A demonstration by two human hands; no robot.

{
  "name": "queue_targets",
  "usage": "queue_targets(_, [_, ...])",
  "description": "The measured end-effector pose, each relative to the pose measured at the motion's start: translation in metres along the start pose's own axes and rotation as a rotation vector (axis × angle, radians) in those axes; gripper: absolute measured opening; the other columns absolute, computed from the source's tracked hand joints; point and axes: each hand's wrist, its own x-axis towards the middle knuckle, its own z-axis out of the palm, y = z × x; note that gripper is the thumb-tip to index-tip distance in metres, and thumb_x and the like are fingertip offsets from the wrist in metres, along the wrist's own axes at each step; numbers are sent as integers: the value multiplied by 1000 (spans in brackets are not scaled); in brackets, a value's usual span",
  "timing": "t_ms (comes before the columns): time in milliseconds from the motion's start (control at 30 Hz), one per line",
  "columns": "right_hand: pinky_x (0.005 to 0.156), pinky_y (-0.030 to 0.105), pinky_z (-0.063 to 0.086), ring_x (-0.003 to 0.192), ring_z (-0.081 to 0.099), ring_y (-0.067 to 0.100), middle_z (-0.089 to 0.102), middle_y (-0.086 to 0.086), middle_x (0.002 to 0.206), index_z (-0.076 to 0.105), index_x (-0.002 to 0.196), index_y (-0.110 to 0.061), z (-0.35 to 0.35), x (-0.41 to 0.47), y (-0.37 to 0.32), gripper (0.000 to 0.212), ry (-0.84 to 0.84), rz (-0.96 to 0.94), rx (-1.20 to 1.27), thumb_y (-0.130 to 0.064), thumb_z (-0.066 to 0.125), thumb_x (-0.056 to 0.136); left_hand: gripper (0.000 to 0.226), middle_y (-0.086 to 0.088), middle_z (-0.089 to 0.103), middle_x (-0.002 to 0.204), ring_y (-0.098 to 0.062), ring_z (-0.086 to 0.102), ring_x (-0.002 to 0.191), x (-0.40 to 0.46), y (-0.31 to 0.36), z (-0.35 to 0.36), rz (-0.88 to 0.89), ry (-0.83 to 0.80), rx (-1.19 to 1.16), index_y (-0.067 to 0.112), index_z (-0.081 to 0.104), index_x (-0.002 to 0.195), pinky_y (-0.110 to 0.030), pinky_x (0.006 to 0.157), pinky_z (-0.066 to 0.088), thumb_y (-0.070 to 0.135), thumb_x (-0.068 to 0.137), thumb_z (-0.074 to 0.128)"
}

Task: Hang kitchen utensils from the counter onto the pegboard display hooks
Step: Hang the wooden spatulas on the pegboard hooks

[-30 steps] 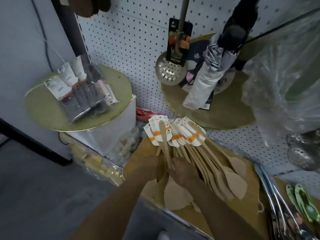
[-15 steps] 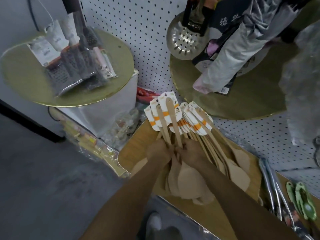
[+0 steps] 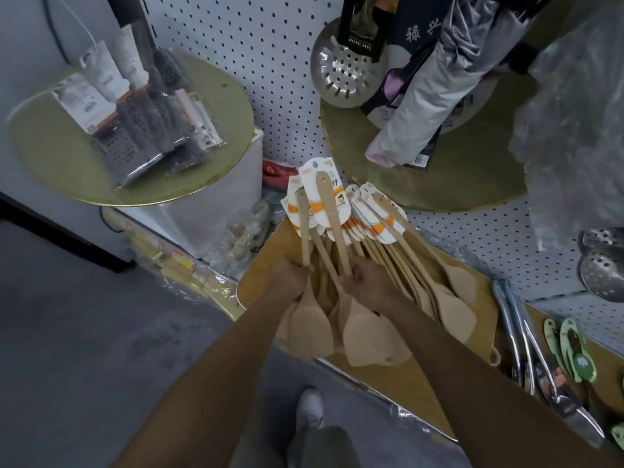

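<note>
Left hand (image 3: pixel 293 275) grips 1 wooden spatula (image 3: pixel 305 298); right hand (image 3: pixel 366 280) grips another spatula (image 3: pixel 332 228); likely light, stiff; best held mid-handle.

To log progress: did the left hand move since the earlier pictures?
Yes. The left hand now grips a spatula handle, farther from the wooden counter's front edge.

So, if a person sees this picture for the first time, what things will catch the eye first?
Most likely the fan of wooden spatulas with white and orange card labels, spread on the wooden counter in the middle. The left hand grips one spatula handle and the right hand grips another. After that, the shiny perforated metal skimmer hanging on the white pegboard above.
</note>
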Motion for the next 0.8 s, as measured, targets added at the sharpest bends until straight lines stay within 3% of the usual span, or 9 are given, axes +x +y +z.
queue_targets(67, [72,36,57,81,67,21,70,5,87,65,96,-28,3,-9,-7,5,17,-2,45,-26,69,93,14,-11,73,85,-36,73,78,-9,-11,-20,-34,-13,-20,30,61,80,-53,67,64,33,85,74])
queue_targets(167, [71,46,57,80,66,33,66,19,90,63,97,-19,8,-28,-22,11,30,13,78,-28,68,93,14,-9,73,79,-35,73,74,-14,-34,-46,-26,0,-36,35,59,72,-57,66,62,36,71,73])
queue_targets(267, [67,47,57,74,63,31,65,23,89,57,88,-19,11,-59,-41,14,54,20,119,-26,67,95,21,-8,68,72,-34,69,72,-52,-28,-76,19,-11,-71,31,62,66,-62,72,60,19,78,75])
queue_targets(400, [72,42,56,81,64,30,66,21,92,62,98,-14,10,-110,-51,12,105,60,200,-24,68,94,26,-24,73,86,-32,67,73,-106,-15,-93,64,-96,-133,18,65,72,-62,71,57,-2,88,71])
queue_targets(467, [75,48,58,86,67,35,67,15,90,64,92,-31,9,-137,-44,6,157,93,258,-29,68,90,18,-32,70,93,-29,64,71,-127,-15,-90,111,-145,-84,11,64,78,-55,67,57,-2,88,72])
queue_targets(500, [74,51,60,86,68,35,68,12,87,63,88,-36,8,-149,-35,8,191,116,268,-31,69,87,13,-34,69,95,-26,63,67,-136,-15,-86,126,-183,-50,8,64,81,-45,62,56,0,88,73])
queue_targets(600, [71,49,60,81,69,30,69,8,83,61,86,-27,6,-184,2,15,260,147,268,-38,71,85,10,-31,65,89,-19,61,57,-170,-8,-67,190,-282,30,1,60,90,-26,51,47,-2,91,69])
queue_targets(700, [68,34,52,77,62,24,68,10,87,62,93,-11,-16,-244,9,22,351,183,276,-31,72,90,14,-16,71,90,-31,69,83,-206,8,-35,256,-356,111,11,65,85,-38,63,55,2,87,75])
queue_targets(800, [66,35,47,72,60,24,65,11,81,56,84,-13,-40,-303,36,21,454,207,306,-27,68,94,17,-15,74,96,-35,71,95,-245,23,8,318,-433,192,17,67,84,-36,68,53,3,86,76])
